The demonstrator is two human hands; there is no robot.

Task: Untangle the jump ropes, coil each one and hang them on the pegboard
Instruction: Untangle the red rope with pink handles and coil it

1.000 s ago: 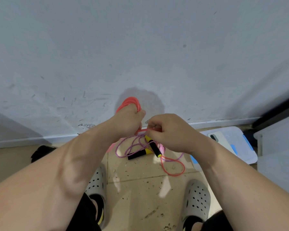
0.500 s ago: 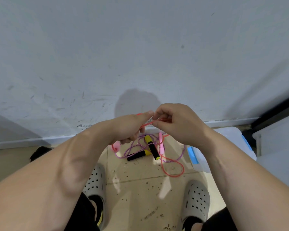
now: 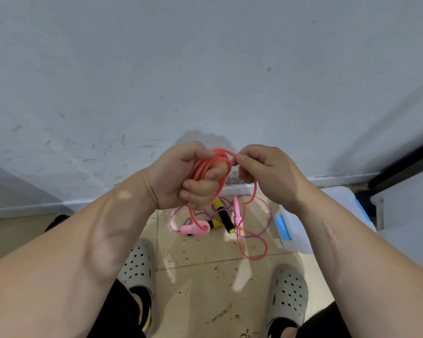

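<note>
1. At the left of your view, your left hand (image 3: 181, 176) is closed in a fist around a bundle of loops of the coral jump rope (image 3: 211, 164). Half a second ago only a short strand showed between your hands; now several turns sit stacked over your fingers, so the coil has grown.
2. Between your hands, a length of that same rope arcs across to your right hand (image 3: 266, 174), which pinches it between thumb and forefinger, raised level with the left.
3. Below your hands, one pink handle (image 3: 193, 229) hangs just under your left fist, and the other pink handle (image 3: 237, 209) dangles under your right hand, with a slack loop trailing to the floor (image 3: 205, 276).
4. Down there, the purple rope (image 3: 266, 215) with its black-and-yellow handles (image 3: 224, 219) lies loose beside a white bin (image 3: 327, 211); I judge it is not yet coiled.
5. By my reading, you have a few turns left on the coral rope, and no pegboard is in view.
</note>
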